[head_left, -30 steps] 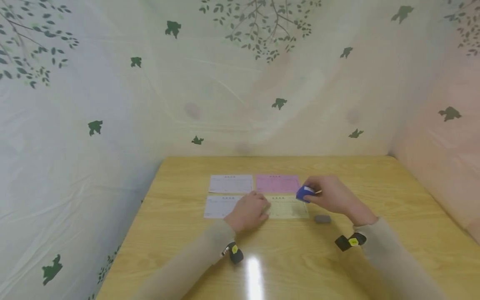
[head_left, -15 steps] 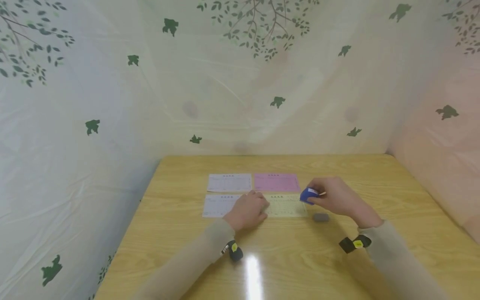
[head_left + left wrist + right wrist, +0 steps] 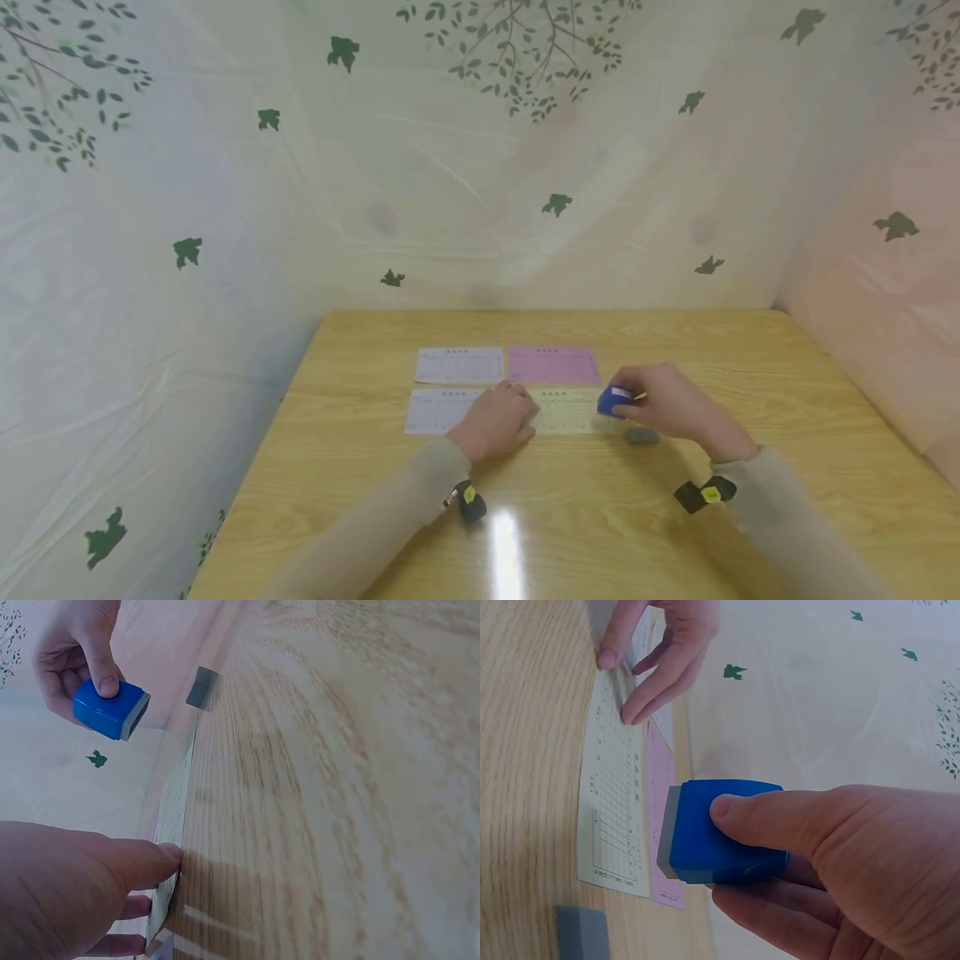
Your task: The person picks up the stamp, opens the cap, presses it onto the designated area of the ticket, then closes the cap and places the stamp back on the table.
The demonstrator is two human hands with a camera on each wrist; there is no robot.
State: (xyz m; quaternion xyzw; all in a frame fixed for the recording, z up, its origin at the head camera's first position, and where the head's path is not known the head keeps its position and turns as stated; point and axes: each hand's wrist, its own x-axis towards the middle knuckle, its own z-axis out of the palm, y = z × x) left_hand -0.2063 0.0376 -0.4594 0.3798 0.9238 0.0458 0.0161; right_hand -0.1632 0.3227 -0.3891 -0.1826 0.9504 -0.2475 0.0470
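Note:
Between the thumb and fingers of my right hand (image 3: 663,402) is a blue self-inking stamp (image 3: 727,829), its grey end facing down. It is held above the right end of a yellow printed slip (image 3: 570,412), clear of the paper in the left wrist view. My left hand (image 3: 497,419) rests with spread fingertips on that slip's left end, pressing it to the table. A grey cap (image 3: 642,436) lies on the wood just below the slip's right corner, near my right hand.
A pink slip (image 3: 553,365) lies behind the yellow one. Two white slips, a rear one (image 3: 459,365) and a front one (image 3: 435,412), lie to the left, the front one partly under my left hand. Patterned curtains surround the wooden table (image 3: 375,500).
My right hand with the stamp shifted slightly right, then lowered a little toward the yellow slip's right end. The left hand has stayed in place on the paper.

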